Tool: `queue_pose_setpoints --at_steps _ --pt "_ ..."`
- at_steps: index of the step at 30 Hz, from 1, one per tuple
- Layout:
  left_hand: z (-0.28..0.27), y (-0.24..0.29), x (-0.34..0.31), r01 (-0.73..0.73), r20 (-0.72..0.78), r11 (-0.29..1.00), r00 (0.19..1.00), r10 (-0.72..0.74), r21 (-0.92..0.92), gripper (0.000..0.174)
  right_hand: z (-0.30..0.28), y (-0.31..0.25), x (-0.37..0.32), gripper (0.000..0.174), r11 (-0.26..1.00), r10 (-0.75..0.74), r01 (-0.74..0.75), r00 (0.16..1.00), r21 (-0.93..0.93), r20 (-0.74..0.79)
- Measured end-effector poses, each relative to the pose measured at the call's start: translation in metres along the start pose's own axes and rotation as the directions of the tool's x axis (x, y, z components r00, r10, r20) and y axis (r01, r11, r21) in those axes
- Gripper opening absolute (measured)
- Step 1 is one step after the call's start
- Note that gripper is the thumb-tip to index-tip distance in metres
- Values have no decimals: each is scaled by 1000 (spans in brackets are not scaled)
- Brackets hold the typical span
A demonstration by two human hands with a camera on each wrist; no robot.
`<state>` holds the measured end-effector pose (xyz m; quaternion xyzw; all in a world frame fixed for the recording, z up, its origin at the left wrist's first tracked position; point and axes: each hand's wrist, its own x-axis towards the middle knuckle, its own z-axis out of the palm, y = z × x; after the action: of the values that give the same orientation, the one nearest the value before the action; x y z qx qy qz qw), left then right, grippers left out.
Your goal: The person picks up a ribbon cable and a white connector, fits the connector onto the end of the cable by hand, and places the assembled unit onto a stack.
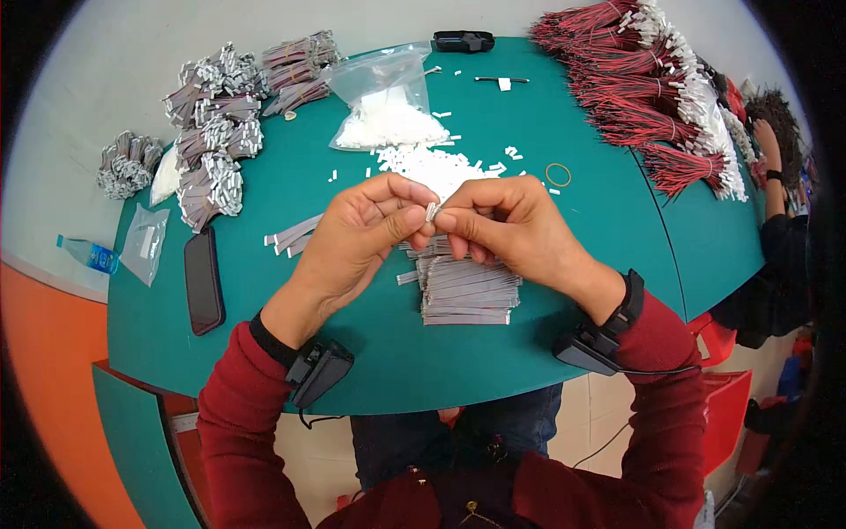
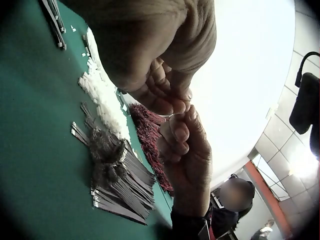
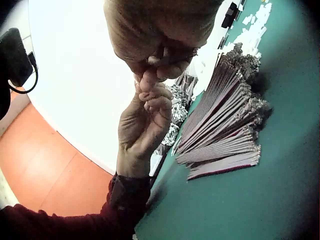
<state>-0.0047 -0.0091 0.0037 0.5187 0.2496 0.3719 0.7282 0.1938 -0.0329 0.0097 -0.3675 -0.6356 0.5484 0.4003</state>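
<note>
Both hands meet over the table in the head view. My left hand (image 1: pixel 357 229) pinches a small white connector housing (image 1: pixel 432 212) between thumb and index finger. Right against it, my right hand (image 1: pixel 524 225) pinches the end of a grey ribbon cable (image 3: pixel 175 57), which runs under its curled fingers in the right wrist view. The fingertips hide most of the joint between housing and cable. Below the hands lies a stack of flat grey ribbon cables (image 1: pixel 471 295). A loose pile of white connector housings (image 1: pixel 432 165) spreads just behind the hands.
A clear plastic bag (image 1: pixel 383 106) of white housings stands behind the pile. Bundled grey cables (image 1: pixel 211 132) lie at left, above a phone (image 1: pixel 204 282) and a bottle (image 1: pixel 88 254). Red-and-black wire bundles (image 1: pixel 634 88) fill the back right. Another person's hand (image 1: pixel 767 141) shows far right.
</note>
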Motion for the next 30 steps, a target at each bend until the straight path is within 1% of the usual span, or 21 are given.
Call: queue_pose_setpoints --at_steps 6,17,23,30 --pt "-1 -2 0 -9 7 1000 1000 9 -14 19 1 0 0 15 1000 18 -18 1000 23 0" --pt "0 0 0 -39 2 999 999 39 31 17 -2 -4 1 16 995 78 -80 996 66 35" --pt "-1 1 0 -42 6 999 999 42 30 17 -2 -3 1 17 997 32 -34 999 73 29" --pt "0 0 0 -19 14 1000 1000 19 -11 17 0 -6 0 18 998 60 -60 998 34 13"
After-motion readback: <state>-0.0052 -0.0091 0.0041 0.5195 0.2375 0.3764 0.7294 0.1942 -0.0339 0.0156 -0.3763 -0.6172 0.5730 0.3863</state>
